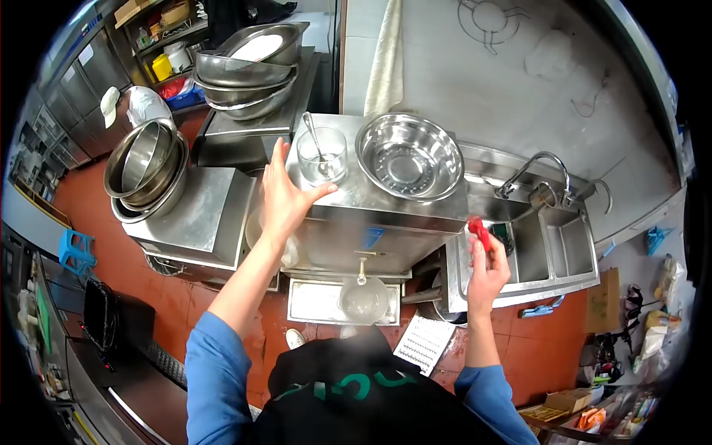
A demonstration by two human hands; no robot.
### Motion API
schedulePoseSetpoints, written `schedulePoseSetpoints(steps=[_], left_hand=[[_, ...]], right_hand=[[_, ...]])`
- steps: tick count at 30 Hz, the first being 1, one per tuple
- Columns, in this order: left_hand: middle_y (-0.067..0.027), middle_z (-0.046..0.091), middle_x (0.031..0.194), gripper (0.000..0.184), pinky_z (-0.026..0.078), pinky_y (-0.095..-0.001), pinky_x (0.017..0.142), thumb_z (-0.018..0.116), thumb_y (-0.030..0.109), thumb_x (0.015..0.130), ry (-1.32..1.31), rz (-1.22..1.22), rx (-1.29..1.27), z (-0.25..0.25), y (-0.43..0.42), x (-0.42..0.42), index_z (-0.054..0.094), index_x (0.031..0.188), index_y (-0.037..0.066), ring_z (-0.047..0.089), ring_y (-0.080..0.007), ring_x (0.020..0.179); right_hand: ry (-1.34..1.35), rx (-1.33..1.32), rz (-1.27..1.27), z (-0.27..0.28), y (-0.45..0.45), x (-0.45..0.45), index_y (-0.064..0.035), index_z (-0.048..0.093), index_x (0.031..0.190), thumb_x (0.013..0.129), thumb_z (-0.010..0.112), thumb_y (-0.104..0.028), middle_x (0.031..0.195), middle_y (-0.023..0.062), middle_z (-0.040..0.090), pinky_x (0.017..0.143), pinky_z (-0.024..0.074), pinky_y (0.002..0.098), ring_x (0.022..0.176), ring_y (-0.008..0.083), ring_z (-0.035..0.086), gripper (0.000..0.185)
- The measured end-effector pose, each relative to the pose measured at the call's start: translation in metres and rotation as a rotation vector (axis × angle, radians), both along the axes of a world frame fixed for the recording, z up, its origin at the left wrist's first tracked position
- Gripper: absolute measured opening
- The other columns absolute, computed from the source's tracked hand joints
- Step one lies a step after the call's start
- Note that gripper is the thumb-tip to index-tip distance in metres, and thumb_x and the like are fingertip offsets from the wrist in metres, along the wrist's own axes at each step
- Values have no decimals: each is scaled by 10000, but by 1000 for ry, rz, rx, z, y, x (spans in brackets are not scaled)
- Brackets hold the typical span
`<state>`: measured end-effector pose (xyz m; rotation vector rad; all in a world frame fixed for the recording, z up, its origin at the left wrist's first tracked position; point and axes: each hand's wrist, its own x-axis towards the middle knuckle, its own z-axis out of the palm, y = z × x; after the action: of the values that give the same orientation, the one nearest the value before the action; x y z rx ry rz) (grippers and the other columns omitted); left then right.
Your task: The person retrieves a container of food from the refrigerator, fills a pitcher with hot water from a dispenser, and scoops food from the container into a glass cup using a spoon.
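Note:
My left hand (288, 194) is open, its thumb spread from the fingers, beside a clear glass container (334, 156). A metal spoon (310, 126) leans inside the glass, its handle sticking out over the rim. The glass stands on a steel counter (348, 196), and a shiny steel bowl (409, 157) sits to its right. Over the sink's left edge, my right hand (487, 274) is closed on a small red object (479, 232), whose kind I cannot make out. Whether the left thumb touches the glass is unclear.
At right is a steel sink (534, 241) with a curved faucet (549, 159). Stacked steel bowls (248, 85) and more bowls (148, 170) stand at left. Below the counter, a tap (362, 278) sits above a clear container (363, 300) in a white tray (304, 300).

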<state>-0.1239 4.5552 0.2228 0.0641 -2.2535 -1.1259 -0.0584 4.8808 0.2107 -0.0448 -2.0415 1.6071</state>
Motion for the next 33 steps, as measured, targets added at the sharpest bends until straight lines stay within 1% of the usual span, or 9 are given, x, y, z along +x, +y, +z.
schedulePoseSetpoints(steps=[6, 11, 17, 20, 21, 24, 27, 30, 33], left_hand=[[-234, 494, 1270, 1120, 299, -467, 1039, 892, 357, 490, -67, -39, 66, -6, 7, -32, 301, 1374, 6, 431, -388, 1192], [-179, 576, 1121, 921, 428, -391, 926, 886, 334, 523, -35, 75, 80, -3, 17, -33, 416, 1245, 10, 553, -315, 1057], [-105, 540, 1192, 874, 430, -349, 963, 884, 218, 561, 35, 54, 265, 20, -16, 58, 410, 1279, 67, 525, -220, 1108], [-111, 522, 1225, 881, 427, -364, 981, 869, 165, 570, -2, 143, 300, 9, -41, 131, 393, 1304, 57, 516, -225, 1132], [-111, 518, 1232, 881, 428, -366, 983, 864, 151, 572, -46, 186, 320, 2, -49, 157, 389, 1307, 51, 515, -227, 1138], [-118, 510, 1238, 884, 431, -367, 983, 869, 196, 585, -85, 316, 431, -17, -59, 223, 384, 1306, 31, 523, -242, 1143], [-132, 511, 1224, 913, 430, -370, 981, 878, 208, 577, -159, 490, 446, -34, -72, 281, 370, 1312, 22, 522, -247, 1142], [-131, 515, 1211, 914, 426, -373, 977, 874, 199, 562, -176, 549, 512, -49, -91, 316, 380, 1305, 3, 514, -249, 1146], [-131, 497, 1218, 910, 371, -389, 1019, 864, 216, 537, -250, 602, 463, -62, -123, 342, 409, 1295, 4, 482, -259, 1168]], right_hand=[[-101, 19, 74, -35, 10, 24, 15, 574, 1113, 900, 582, -56, 956, 92, 663, 604, 430, 179, 778, 85, 598, 225], [-237, 107, 203, -35, -7, 41, 2, 624, 1058, 823, 657, -9, 957, 70, 654, 644, 459, 216, 752, 97, 600, 237], [-293, 296, 500, -58, -50, 52, -2, 640, 984, 783, 692, -2, 877, 68, 660, 593, 468, 222, 681, 104, 597, 208], [-3, 351, 614, -27, -86, 25, 3, 641, 979, 742, 702, 43, 865, 96, 663, 604, 469, 251, 689, 137, 601, 248], [205, 417, 618, -10, -103, 7, -21, 653, 975, 707, 730, 27, 838, 112, 654, 518, 433, 268, 634, 196, 580, 283], [399, 518, 553, 26, -150, -34, -6, 646, 1003, 683, 743, 9, 845, 106, 654, 559, 452, 304, 687, 225, 588, 334], [483, 763, 384, 25, -187, -67, -59, 656, 1034, 760, 724, -81, 816, 66, 638, 565, 440, 273, 613, 154, 554, 283], [403, 1038, 256, 8, -202, -81, -36, 644, 1010, 752, 739, -130, 835, 78, 630, 607, 469, 310, 664, 210, 578, 290], [220, 872, 177, 11, -197, -49, -42, 649, 981, 780, 736, -153, 792, 54, 632, 581, 458, 283, 644, 166, 588, 246]])
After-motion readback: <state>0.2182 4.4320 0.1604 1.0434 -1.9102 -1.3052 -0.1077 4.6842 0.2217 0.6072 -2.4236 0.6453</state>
